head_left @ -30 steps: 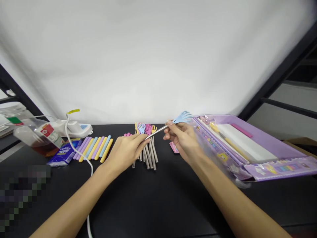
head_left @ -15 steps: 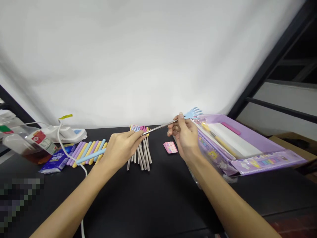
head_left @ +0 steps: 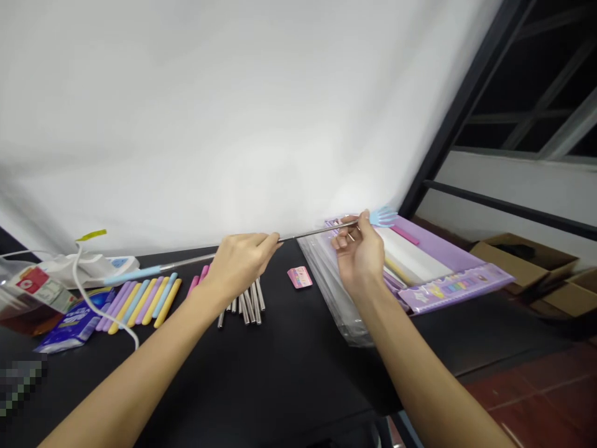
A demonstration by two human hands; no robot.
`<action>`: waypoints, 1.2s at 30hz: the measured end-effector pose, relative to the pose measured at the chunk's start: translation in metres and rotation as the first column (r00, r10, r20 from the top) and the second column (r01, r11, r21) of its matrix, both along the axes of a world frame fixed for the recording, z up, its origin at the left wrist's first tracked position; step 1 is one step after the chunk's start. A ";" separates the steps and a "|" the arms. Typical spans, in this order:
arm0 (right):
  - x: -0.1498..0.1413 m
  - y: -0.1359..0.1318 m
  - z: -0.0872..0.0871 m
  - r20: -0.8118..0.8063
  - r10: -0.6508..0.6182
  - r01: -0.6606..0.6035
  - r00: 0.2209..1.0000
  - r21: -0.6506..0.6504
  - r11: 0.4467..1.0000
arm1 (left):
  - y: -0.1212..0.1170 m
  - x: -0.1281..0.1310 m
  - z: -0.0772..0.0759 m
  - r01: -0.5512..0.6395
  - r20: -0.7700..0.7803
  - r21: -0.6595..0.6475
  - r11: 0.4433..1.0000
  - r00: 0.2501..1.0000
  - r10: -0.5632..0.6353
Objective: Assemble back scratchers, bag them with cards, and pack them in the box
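Note:
A telescopic back scratcher is held up across both hands, above the black table. Its light blue hand-shaped head points right, and its light blue handle sticks out to the left. My left hand is closed around the middle of the metal shaft. Just below the head, my right hand pinches the shaft between thumb and fingers. Beneath my left hand lie several metal rods, their upper ends hidden by it. Pink handles show partly behind my left wrist.
Several purple, yellow and blue handles lie in a row at left, by a blue packet, a white power strip and its cable. Small pink cards lie mid-table. Clear plastic bags and a purple box are at right.
The view has turned right. My hands are slightly farther apart, with more metal shaft showing between them. The handle end has risen above the row of coloured handles, and more shaft shows beside it.

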State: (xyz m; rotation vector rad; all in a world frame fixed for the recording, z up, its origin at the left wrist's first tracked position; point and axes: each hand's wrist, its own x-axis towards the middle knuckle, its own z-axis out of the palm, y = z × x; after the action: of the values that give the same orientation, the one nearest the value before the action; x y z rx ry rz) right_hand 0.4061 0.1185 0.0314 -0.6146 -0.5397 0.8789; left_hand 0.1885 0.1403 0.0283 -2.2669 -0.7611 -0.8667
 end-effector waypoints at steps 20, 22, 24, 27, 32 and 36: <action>0.007 -0.024 -0.008 0.152 0.088 -0.094 0.984 0.033 0.995 | 0.002 0.022 0.006 0.055 -0.019 0.058 0.997 0.998 -0.054; 0.022 -0.023 0.001 0.096 -0.041 0.038 0.995 0.038 0.999 | 0.005 0.003 0.004 0.019 -0.011 0.049 0.999 1.000 -0.019; 0.038 -0.019 0.007 0.029 -0.135 0.135 0.990 0.022 0.991 | 0.008 -0.021 0.001 -0.072 -0.021 0.049 0.996 0.997 0.073; 0.041 -0.013 0.007 0.027 -0.131 0.132 0.991 -0.008 0.991 | 0.008 -0.039 -0.005 -0.087 -0.079 0.047 0.995 0.993 0.091; 0.025 -0.012 -0.002 0.159 0.113 -0.104 0.981 -0.062 0.993 | 0.000 -0.031 -0.013 -0.062 -0.071 0.023 0.998 0.995 0.064; 0.047 -0.015 -0.001 0.142 0.110 -0.093 0.984 -0.119 0.989 | -0.001 -0.048 -0.019 -0.069 -0.022 0.031 0.997 0.997 0.069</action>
State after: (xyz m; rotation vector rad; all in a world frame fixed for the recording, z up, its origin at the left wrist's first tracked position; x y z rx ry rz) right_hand 0.4535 0.1038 0.0301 -0.7636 -0.6633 0.9695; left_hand 0.1408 0.1390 0.0092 -2.2072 -0.8060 -0.8136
